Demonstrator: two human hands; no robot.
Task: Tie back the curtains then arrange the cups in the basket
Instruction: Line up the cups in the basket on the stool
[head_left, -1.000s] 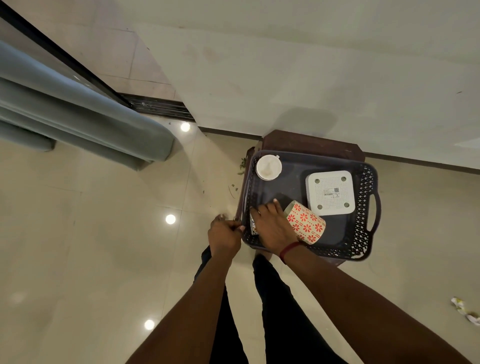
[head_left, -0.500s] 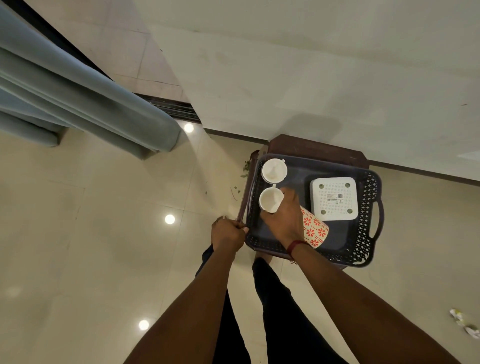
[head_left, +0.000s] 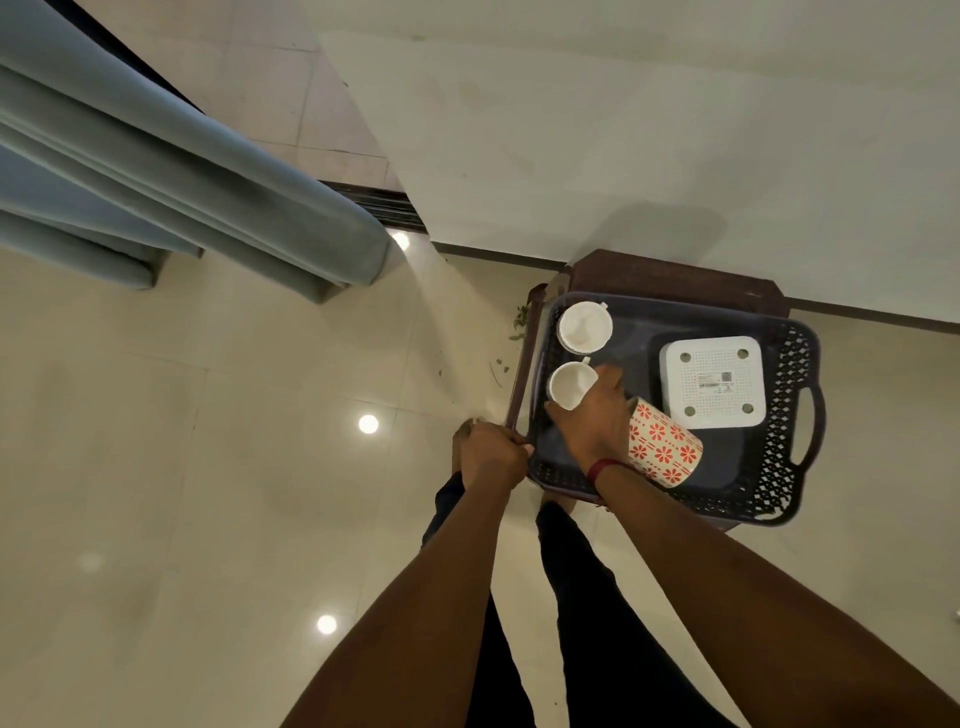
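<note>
Holding a small white cup (head_left: 569, 385) with fingers curled round its side, the right hand (head_left: 592, 423) is inside the dark basket (head_left: 779, 470), near its left wall. A second white cup (head_left: 584, 326) stands just behind. A flowery cup (head_left: 667, 453) lies tipped over beside a white box (head_left: 712, 382). The left hand (head_left: 491, 457) grips the basket's left edge, fingers curled tight. The blue curtain (head_left: 182, 171) hangs well apart.

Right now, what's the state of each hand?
Left hand: closed, gripping the basket at its left edge.
Right hand: closed, holding the nearer white cup.
</note>
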